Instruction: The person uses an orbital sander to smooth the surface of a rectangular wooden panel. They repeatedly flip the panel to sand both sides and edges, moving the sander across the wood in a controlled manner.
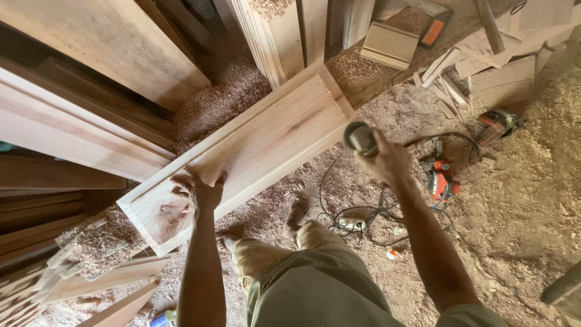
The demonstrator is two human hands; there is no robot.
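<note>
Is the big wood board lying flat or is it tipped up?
Tipped. The board slants, its near end raised off the sawdust floor under the left hand; the far end runs toward the stacked planks.

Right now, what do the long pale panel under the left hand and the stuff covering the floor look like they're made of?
The long pale panel looks like bare, unfinished wood: visible grain, a reddish knot, matte surface. The floor covering looks like sawdust and wood shavings: loose, tan, curly flakes. The left hand rests flat on the panel.

No packages, labels, signs — (or screens).
</note>
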